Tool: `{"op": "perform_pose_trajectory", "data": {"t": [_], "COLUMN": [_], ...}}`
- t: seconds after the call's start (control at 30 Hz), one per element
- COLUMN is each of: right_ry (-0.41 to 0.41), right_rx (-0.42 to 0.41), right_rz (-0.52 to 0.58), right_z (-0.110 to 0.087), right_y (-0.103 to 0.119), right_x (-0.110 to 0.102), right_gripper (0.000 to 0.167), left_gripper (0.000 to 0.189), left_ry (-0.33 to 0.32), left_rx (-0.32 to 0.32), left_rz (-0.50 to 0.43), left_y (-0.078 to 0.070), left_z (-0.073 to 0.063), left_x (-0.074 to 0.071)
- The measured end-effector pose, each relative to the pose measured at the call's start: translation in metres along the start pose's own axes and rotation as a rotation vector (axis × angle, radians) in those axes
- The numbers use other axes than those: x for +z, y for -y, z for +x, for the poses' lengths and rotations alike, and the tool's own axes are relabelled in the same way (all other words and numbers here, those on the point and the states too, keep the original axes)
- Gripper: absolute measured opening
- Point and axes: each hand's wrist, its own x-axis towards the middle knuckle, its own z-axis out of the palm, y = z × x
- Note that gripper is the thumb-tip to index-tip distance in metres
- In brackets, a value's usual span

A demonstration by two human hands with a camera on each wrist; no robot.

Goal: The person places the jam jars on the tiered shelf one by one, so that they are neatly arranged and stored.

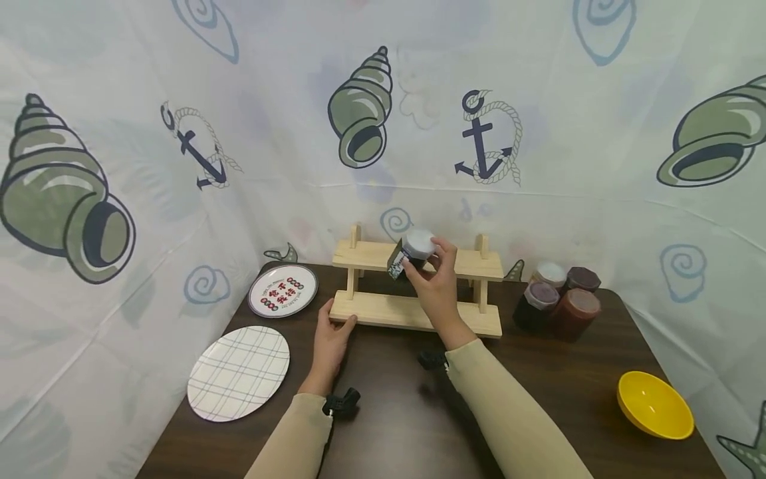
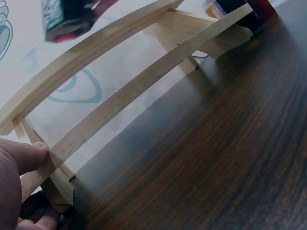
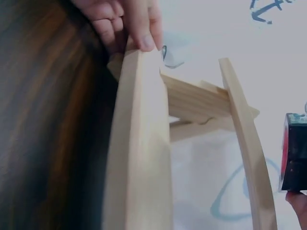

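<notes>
A two-tier wooden rack [image 1: 383, 309] stands at the back of the dark table. My left hand [image 1: 329, 346] grips the left end of its lower shelf, the thumb on top in the left wrist view. Above the upper shelf, my right hand [image 1: 439, 289] holds a dark jar [image 1: 421, 245] with a pale lid and a printed label, tilted. Fingers curl round the jar's side. In the left wrist view the jar [image 2: 67, 19] hangs apart from the rack, blurred. The right wrist view catches only part of the jar [image 3: 295, 153] and a fingertip at the right edge.
Several lidded jars [image 1: 577, 309] cluster right of the rack. A yellow bowl [image 1: 655, 406] sits near the table's right edge. To the left lie a plate with red lettering [image 1: 282, 271] and a checked plate [image 1: 239, 372]. A printed cloth [image 1: 419, 179] hangs close behind the rack.
</notes>
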Motion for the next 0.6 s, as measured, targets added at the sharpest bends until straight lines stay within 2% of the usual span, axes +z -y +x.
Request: {"op": "perform_pose_trajectory", "data": {"t": [0.2, 0.43, 0.6], "right_ry": [0.051, 0.090, 0.122], "right_rx": [0.022, -0.020, -0.033], "right_rz": [-0.115, -0.324, -0.394], "right_z": [0.015, 0.025, 0.032], "right_y": [-0.006, -0.013, -0.017], "right_x": [0.021, 0.038, 0.049], "right_gripper": [0.073, 0.078, 0.080], "left_gripper": [0.081, 0.081, 0.082], "left_ry": [-0.010, -0.012, -0.009], "left_rx": [-0.033, -0.031, -0.026], "left_rz": [0.039, 0.024, 0.023], "left_y": [0.005, 0.004, -0.001], "left_z": [-0.004, -0.004, 0.000], "left_x": [0.003, 0.002, -0.001]}}
